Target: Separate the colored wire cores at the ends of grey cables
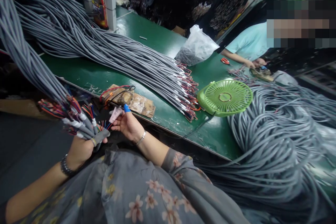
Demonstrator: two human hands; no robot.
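Observation:
My left hand (83,148) is closed around the ends of a thick bundle of grey cables (31,66) that hangs down from the upper left, their stripped coloured wires (70,112) fanned out above my fingers. My right hand (127,124), wearing finger cots in blue and white, pinches the thin coloured wires of one cable end (105,125) just right of my left hand. Both hands are held in front of the green table's (162,43) near edge, above my flowered grey clothing.
A second spread of grey cables (126,56) lies across the table. A green round fan (225,97) stands near a large coil of cables (275,136). A taped cardboard jig (131,99), a clear plastic bag (196,47), and a seated co-worker's arm (236,57) are beyond.

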